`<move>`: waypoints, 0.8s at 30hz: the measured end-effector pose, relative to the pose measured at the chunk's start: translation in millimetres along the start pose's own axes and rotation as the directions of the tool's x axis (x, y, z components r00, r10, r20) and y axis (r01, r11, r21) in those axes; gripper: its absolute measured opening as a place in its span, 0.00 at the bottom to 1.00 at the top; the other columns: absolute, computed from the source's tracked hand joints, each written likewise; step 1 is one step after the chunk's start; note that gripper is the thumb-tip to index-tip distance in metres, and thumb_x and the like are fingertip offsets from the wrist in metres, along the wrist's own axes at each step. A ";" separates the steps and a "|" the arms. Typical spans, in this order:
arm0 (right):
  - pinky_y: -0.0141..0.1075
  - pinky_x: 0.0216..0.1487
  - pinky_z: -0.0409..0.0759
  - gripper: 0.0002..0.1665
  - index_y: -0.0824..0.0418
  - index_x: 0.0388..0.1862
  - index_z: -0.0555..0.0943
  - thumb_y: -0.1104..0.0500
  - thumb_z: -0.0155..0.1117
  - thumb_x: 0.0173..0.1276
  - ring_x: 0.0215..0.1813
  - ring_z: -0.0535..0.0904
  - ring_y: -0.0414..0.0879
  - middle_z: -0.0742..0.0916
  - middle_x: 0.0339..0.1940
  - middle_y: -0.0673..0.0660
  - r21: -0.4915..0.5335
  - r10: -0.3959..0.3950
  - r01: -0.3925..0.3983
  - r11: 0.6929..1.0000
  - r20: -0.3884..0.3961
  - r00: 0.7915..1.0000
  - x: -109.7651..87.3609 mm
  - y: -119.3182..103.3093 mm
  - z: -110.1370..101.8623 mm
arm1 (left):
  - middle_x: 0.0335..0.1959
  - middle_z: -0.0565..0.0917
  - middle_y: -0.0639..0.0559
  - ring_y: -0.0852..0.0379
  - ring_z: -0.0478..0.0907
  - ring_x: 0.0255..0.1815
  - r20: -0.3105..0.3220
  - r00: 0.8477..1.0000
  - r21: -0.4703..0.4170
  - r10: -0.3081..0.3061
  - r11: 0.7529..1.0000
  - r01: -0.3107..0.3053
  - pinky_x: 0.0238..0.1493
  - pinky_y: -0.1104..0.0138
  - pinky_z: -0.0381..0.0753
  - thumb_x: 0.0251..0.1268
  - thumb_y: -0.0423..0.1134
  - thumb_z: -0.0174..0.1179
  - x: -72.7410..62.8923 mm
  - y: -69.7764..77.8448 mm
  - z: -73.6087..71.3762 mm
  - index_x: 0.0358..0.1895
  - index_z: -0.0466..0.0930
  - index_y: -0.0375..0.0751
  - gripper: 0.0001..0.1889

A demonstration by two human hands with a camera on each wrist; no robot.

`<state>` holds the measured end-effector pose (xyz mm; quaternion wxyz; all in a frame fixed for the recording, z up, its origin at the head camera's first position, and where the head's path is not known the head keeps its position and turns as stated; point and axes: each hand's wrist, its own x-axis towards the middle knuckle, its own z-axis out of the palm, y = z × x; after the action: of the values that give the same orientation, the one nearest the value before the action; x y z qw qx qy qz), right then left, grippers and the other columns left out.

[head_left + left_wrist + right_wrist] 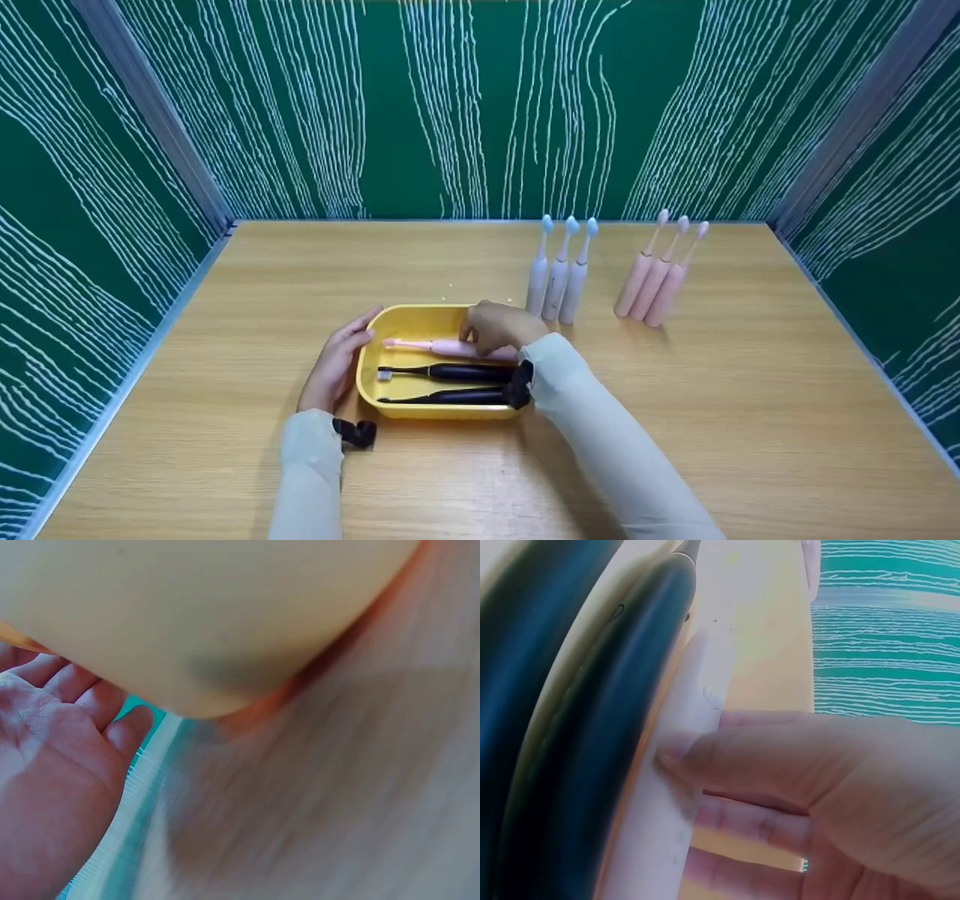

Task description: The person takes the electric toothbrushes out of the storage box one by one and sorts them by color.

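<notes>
A yellow tray point(442, 412) with raised walls stands on the table. My left hand point(335, 364) rests against its left end; in the left wrist view that hand's fingers point(82, 690) lie along the outer wall. Inside the tray, my right hand point(502, 328) pinches a pink electric toothbrush point(442, 346) by its handle, between thumb and fingers, as the right wrist view shows. The toothbrush lies lengthwise with its head to the left. Nearer to me in the tray lie two black electric toothbrushes, one point(457, 372) beside the pink one and another point(457, 397) along the front wall.
Three white electric toothbrushes with blue heads point(556, 289) stand upright right of the tray. Farther right stand three pink ones point(651, 289). Green panels with white wavy lines point(495, 112) enclose the wooden table point(360, 262) at back and sides.
</notes>
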<state>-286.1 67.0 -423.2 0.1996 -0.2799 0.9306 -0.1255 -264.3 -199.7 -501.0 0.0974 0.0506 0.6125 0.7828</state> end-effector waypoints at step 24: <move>0.39 0.48 0.81 0.17 0.57 0.50 0.85 0.63 0.67 0.61 0.41 0.76 0.46 0.86 0.45 0.54 -0.063 -0.029 0.025 0.998 -0.051 0.998 -13.1 -10.5 -10.7 | 0.76 0.57 0.45 0.53 0.56 0.74 0.011 1.000 0.030 0.001 1.000 -0.001 0.73 0.64 0.61 0.71 0.29 0.41 0.4 -0.3 0.1 0.73 0.57 0.33 0.27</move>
<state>-275.9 67.2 -406.2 0.1647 -0.2952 0.9351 -0.1065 -264.7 -199.4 -501.3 0.0998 0.0568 0.6237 0.7732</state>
